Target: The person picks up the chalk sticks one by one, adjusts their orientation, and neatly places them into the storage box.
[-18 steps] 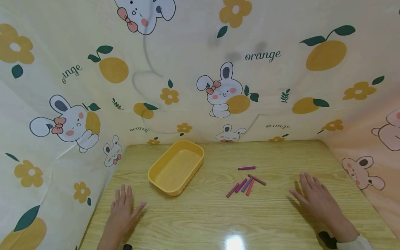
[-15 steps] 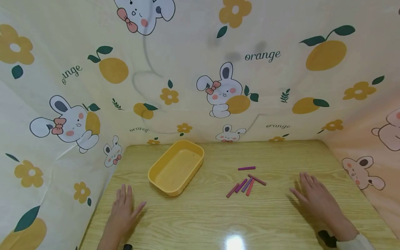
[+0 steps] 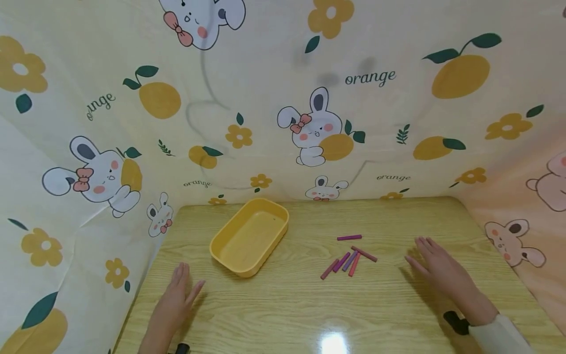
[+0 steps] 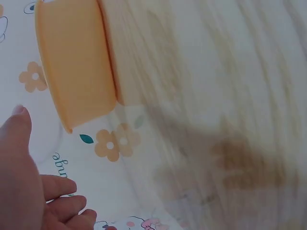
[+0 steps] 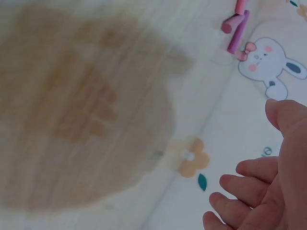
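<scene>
My left hand (image 3: 173, 302) is at the left side of the table, fingers straight and thumb spread, holding nothing. In front of it and to its right lies a yellow rectangular tray (image 3: 249, 238), whose side wall (image 4: 76, 62) shows in the left wrist view. My right hand (image 3: 446, 275) is over the table's right side, with its thumb apart from the fingers and nothing held. Left of it lie several crayon-like sticks: a purple stick (image 3: 349, 238) by itself at the back, and a loose cluster with a brownish stick (image 3: 366, 254) and a red stick (image 3: 354, 265).
The wood-grain table (image 3: 274, 314) meets a patterned cloth backdrop (image 3: 265, 98) of rabbits and oranges at its back and sides. A black strap piece (image 3: 456, 322) is at my right wrist, beside a pale sleeve (image 3: 497, 332). Both hands cast shadows on the table.
My right hand has shifted slightly to the left and away from me, its fingers closer together. My left hand has turned a little, its fingers now overlapping. The tray and sticks stay put.
</scene>
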Tool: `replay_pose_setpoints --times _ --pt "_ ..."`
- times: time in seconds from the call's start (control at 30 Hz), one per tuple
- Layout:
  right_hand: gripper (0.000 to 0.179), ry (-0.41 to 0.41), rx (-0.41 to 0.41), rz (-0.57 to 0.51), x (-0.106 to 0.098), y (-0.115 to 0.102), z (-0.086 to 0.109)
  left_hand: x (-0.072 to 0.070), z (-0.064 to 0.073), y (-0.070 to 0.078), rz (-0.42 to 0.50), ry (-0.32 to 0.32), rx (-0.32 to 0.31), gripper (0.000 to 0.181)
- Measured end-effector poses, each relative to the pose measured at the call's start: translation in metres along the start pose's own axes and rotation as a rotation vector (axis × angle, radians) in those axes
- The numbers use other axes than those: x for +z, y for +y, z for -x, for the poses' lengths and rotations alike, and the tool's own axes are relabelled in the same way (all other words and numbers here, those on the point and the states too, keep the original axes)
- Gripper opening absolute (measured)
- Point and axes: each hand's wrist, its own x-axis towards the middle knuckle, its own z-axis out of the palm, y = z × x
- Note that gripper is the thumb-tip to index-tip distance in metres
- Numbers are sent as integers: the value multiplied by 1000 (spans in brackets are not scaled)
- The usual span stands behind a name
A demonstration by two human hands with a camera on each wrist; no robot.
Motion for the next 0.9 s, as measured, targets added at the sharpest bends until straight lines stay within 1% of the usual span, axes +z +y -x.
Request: replay_pose_setpoints --times 0.17,0.33,0.47,0.63,0.7,0.9 --pt "73 -4 -19 -11 -3 -6 -11 -2 -1 5 24 -10 -3 81" --pt "72 2 -38 2 -4 -13 -20 -5 -3 12 22 7 16 81" --pt "70 8 -55 28 0 -19 -28 -6 -4 18 30 21 34 80" --pt "65 13 -83 39 9 -29 -35 -2 -7 25 24 50 84 77" --pt "64 12 -98 39 12 -34 -38 0 -9 29 19 53 100 76" --pt "62 -2 -140 45 21 -50 -48 5 -13 38 33 53 112 76"
